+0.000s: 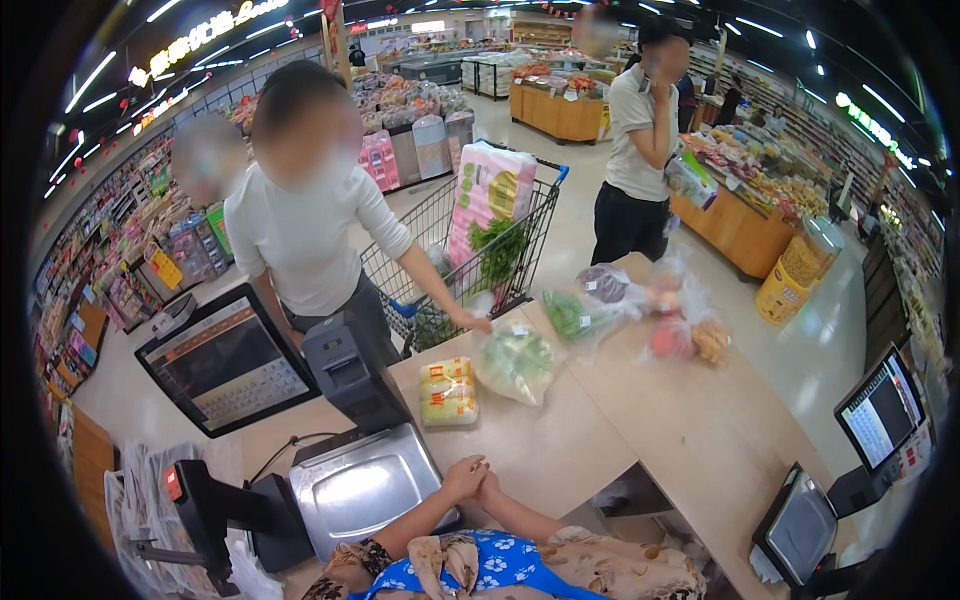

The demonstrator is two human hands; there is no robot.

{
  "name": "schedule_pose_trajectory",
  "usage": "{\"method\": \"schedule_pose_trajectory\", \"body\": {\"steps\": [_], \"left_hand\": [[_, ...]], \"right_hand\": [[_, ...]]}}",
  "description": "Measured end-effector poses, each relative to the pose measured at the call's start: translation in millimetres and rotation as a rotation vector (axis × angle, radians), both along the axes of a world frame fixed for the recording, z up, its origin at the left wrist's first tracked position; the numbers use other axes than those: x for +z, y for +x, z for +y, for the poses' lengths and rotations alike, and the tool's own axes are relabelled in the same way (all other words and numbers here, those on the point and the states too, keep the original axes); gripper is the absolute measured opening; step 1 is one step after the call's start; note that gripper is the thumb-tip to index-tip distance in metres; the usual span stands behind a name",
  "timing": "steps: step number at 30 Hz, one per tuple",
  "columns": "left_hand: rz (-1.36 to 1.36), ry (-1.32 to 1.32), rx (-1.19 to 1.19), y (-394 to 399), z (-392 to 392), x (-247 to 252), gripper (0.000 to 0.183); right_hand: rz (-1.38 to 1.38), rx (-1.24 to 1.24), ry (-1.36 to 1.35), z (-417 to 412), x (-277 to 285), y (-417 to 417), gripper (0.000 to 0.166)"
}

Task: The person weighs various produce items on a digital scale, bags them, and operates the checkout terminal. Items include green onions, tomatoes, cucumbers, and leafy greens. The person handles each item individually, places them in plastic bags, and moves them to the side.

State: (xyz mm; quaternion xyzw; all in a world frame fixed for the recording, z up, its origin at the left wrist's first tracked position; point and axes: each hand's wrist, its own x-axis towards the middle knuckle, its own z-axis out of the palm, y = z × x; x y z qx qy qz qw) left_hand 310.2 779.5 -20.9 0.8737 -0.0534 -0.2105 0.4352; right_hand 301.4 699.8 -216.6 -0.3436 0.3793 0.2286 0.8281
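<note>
My left hand (463, 474) and my right hand (489, 484) are clasped together above the near edge of a checkout counter (559, 446), holding no goods. Just left of them lies the metal pan of a counter scale (360, 487). Beyond my hands sits a plastic-wrapped yellow multipack (448, 391) with red print. To its right is a clear bag of leafy vegetables (517, 361), with a customer's hand (472, 321) at its top. Farther right lie a bag of green vegetables (574, 315), a bagged purple vegetable (604, 283) and bagged red produce (673, 334).
A monitor (229, 360) and a dark scale display post (352, 367) stand on the left, near a black scanner stand (214, 502). Behind the counter are a shopping cart (544, 225) and a second person (641, 142). Another scale (799, 525) stands at right.
</note>
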Motion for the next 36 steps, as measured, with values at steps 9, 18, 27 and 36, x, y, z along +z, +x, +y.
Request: {"method": "schedule_pose_trajectory", "body": {"steps": [9,18,27,36], "left_hand": [[0.454,-1.123,0.458,2,66,-24,0.076],[0.407,-0.975,0.715,-27,122,-33,0.056],[0.179,-0.670,0.427,-94,140,9,0.052],[-0.395,0.600,0.449,-3,289,-47,0.070]], "right_hand": [[-0.567,0.029,-0.321,101,190,-10,0.055],[-0.707,0.396,-0.625,147,249,-51,0.069],[-0.680,0.558,-1.381,116,170,-74,0.065],[-0.612,0.766,-1.559,89,168,-126,0.085]]}}
